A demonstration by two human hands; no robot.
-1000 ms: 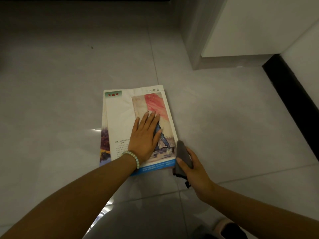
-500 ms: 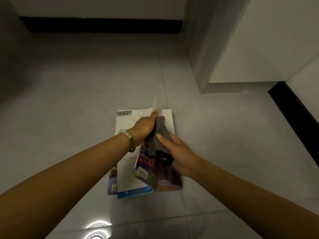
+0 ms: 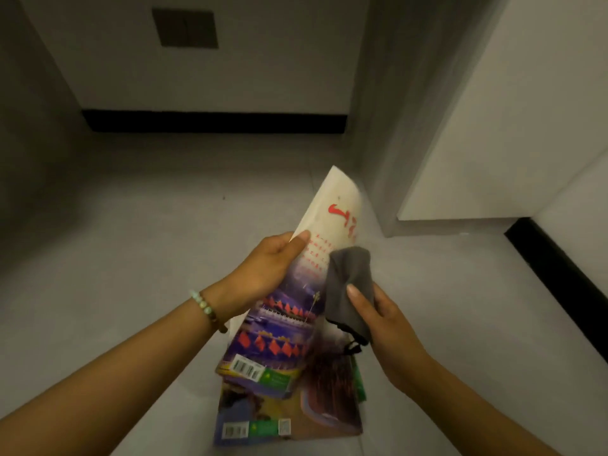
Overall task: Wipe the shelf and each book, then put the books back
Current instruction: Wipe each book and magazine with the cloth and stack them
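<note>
A left hand (image 3: 263, 261) grips a thin book (image 3: 296, 291), raised and tilted above the other books (image 3: 289, 413) lying on the floor (image 3: 131, 258), as the right hand (image 3: 385, 320) holds a grey cloth (image 3: 348, 284) to its cover, mid-wipe; the next stroke likely calls for a steady hold.
</note>
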